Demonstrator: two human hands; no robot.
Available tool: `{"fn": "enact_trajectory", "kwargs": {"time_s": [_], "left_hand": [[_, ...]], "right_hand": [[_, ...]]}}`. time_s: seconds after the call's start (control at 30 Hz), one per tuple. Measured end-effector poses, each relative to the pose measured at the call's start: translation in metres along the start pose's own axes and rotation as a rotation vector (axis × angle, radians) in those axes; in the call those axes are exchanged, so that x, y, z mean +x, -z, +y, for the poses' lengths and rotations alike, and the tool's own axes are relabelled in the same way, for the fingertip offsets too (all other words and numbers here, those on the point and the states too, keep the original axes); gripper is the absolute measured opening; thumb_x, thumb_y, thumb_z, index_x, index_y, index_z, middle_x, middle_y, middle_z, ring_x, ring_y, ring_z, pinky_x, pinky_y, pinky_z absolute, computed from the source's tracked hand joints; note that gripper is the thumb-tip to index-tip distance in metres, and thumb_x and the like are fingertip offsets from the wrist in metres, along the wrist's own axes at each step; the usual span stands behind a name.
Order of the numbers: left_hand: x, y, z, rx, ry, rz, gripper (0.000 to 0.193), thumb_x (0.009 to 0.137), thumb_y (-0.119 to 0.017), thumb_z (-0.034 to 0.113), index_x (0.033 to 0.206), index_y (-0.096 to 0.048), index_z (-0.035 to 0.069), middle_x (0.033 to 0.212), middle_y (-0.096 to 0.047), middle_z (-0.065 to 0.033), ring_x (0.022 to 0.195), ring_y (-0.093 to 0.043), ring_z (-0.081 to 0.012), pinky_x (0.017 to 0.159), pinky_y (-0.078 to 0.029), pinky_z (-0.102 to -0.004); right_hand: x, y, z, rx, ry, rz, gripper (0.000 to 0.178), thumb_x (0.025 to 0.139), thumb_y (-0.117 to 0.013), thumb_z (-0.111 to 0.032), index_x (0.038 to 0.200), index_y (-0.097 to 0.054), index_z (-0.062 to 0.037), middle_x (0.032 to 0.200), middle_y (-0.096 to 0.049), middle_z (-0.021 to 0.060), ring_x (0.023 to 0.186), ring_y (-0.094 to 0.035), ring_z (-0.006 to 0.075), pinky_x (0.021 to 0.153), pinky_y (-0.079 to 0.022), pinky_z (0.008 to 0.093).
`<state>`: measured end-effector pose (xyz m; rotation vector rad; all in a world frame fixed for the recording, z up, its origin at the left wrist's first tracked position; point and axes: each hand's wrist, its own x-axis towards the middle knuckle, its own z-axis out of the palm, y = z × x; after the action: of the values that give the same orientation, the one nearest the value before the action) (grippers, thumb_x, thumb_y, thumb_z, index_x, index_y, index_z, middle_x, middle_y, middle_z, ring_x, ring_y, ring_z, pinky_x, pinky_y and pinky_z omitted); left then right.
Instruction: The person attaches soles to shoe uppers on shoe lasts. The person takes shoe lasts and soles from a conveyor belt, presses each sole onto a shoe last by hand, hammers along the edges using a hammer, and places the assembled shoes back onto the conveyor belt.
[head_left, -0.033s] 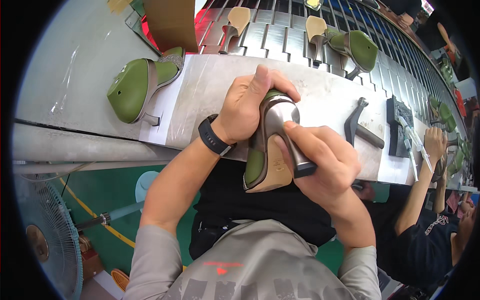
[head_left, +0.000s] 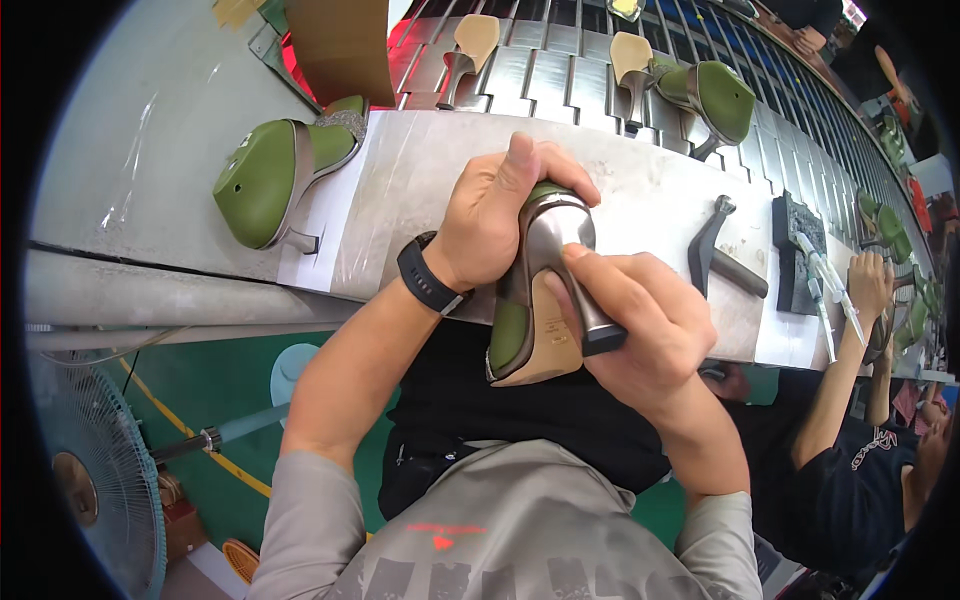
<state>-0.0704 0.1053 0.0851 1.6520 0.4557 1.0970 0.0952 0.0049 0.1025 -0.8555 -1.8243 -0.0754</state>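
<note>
A high-heeled shoe on a green last is held before me at the table's near edge, tilted, with its tan sole facing me. A shiny grey heel lies against its back end. My left hand wraps the shoe's back end from the left, thumb sticking up. With thumb and fingers, my right hand grips the heel's shaft close to its dark tip. The fingers hide part of the shaft. Another green shoe on a last rests at the left of the table.
A hammer lies right of my hands, beside a black block and slim syringe-like tubes. On the metal conveyor stand tan-soled heels and a green shoe. A co-worker's hand is at right; a fan, lower left.
My right hand and the heel have shifted very slightly left. Both hands keep their hold.
</note>
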Motion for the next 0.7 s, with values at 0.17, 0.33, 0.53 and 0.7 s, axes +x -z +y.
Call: {"fn": "enact_trajectory", "kwargs": {"time_s": [0.17, 0.33, 0.53, 0.7], "left_hand": [[-0.002, -0.001, -0.002, -0.008, -0.037, 0.015, 0.08, 0.117, -0.021, 0.053, 0.098, -0.075, -0.003, 0.101, -0.072, -0.0149, 0.098, -0.066, -0.023, 0.094, -0.051, -0.0364], [-0.002, 0.0, -0.006, -0.041, -0.064, 0.039, 0.076, 0.117, -0.026, 0.052, 0.098, -0.075, -0.003, 0.101, -0.073, -0.0136, 0.098, -0.065, -0.0217, 0.094, -0.05, -0.0357], [-0.001, 0.002, -0.008, 0.032, -0.08, 0.03, 0.081, 0.115, -0.026, 0.059, 0.095, -0.074, -0.004, 0.1, -0.071, -0.016, 0.096, -0.065, -0.0236, 0.091, -0.05, -0.0358], [0.023, 0.006, -0.009, -0.071, 0.069, -0.006, 0.03, 0.099, -0.064, 0.025, 0.094, -0.072, -0.004, 0.098, -0.072, -0.0138, 0.096, -0.066, -0.0201, 0.092, -0.051, -0.0351]], "right_hand": [[-0.001, -0.004, -0.001, -0.027, -0.01, 0.026, 0.037, 0.074, -0.089, -0.002, 0.108, -0.078, 0.0033, 0.079, -0.069, 0.0081, 0.06, -0.062, 0.0194, 0.051, -0.049, 0.0317], [-0.002, -0.005, 0.003, -0.038, 0.011, 0.008, 0.037, 0.073, -0.088, -0.002, 0.109, -0.077, 0.0038, 0.081, -0.068, 0.008, 0.061, -0.062, 0.0196, 0.052, -0.05, 0.0313], [-0.003, -0.009, 0.007, -0.091, 0.077, 0.002, 0.037, 0.074, -0.082, -0.004, 0.11, -0.076, 0.003, 0.083, -0.066, 0.0069, 0.063, -0.06, 0.0192, 0.054, -0.047, 0.0334], [0.011, -0.007, 0.024, -0.239, 0.17, -0.006, 0.036, 0.071, -0.077, -0.008, 0.106, -0.076, -0.0029, 0.081, -0.062, 0.003, 0.066, -0.059, 0.0189, 0.055, -0.045, 0.0349]]}}
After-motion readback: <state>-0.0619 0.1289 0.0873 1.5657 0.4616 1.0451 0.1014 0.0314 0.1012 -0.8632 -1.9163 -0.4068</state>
